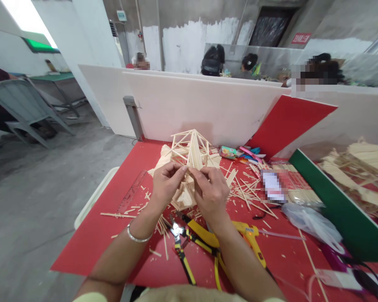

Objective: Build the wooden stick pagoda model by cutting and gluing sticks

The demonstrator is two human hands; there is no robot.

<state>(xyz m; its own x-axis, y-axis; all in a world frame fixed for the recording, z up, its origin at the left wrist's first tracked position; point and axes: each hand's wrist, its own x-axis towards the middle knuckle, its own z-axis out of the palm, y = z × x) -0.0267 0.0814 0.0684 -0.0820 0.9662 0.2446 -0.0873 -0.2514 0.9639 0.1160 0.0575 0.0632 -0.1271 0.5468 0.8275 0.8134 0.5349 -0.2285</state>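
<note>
A small house-like model [194,151] made of pale wooden sticks stands on the red tabletop, its open frame rising to a peak. My left hand [166,184] and my right hand [212,191] meet at its near side. Thumb and forefinger of each are pinched together at the lower end of a band of parallel sticks. The fingers hide the exact spot they grip. Below my hands lies a part of the model with a hollow, tray-like base [182,199]. Pliers with yellow-black handles [181,247] and a yellow glue gun [250,239] lie close to my wrists.
Loose sticks [244,188] and scraps litter the red table [113,235]. A clear ruler [132,191] lies left. Right are a phone [274,186], a plastic bag [313,224] and a green board [340,205]. A white partition [192,98] stands behind, with people beyond it.
</note>
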